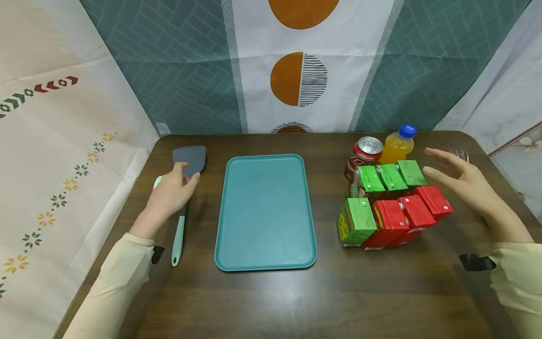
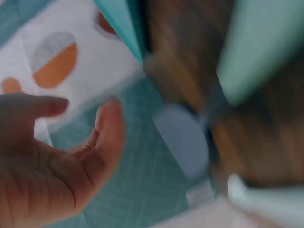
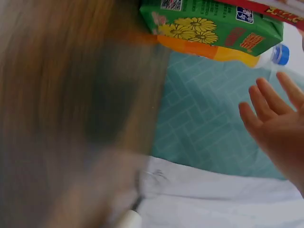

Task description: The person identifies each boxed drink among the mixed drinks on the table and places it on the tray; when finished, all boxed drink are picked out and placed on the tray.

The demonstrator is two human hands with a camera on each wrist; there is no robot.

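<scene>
My left hand [image 1: 171, 190] hovers over a spatula [image 1: 189, 159] with a grey blade and mint handle, its fingers loosely bent and holding nothing. Part of another pale mint utensil [image 1: 157, 181] peeks out beside that hand; the rest is hidden. In the left wrist view, thumb and fingers of the left hand [image 2: 61, 161] are apart. To the right of the cartons, my right hand [image 1: 470, 186] is in the air with fingers extended, holding nothing. Nearest to it are red drink cartons [image 1: 434, 202] and green ones [image 1: 411, 173]. A wire whisk [image 1: 460, 153] lies partly hidden behind it.
A teal tray [image 1: 266, 214] lies mid-table. Behind the carton group stand a red cola can [image 1: 365, 153] and an orange drink bottle [image 1: 397, 147] with a blue cap. Patterned cloth [image 1: 190, 70] hangs along the table's back edge, with pale cloth on both sides.
</scene>
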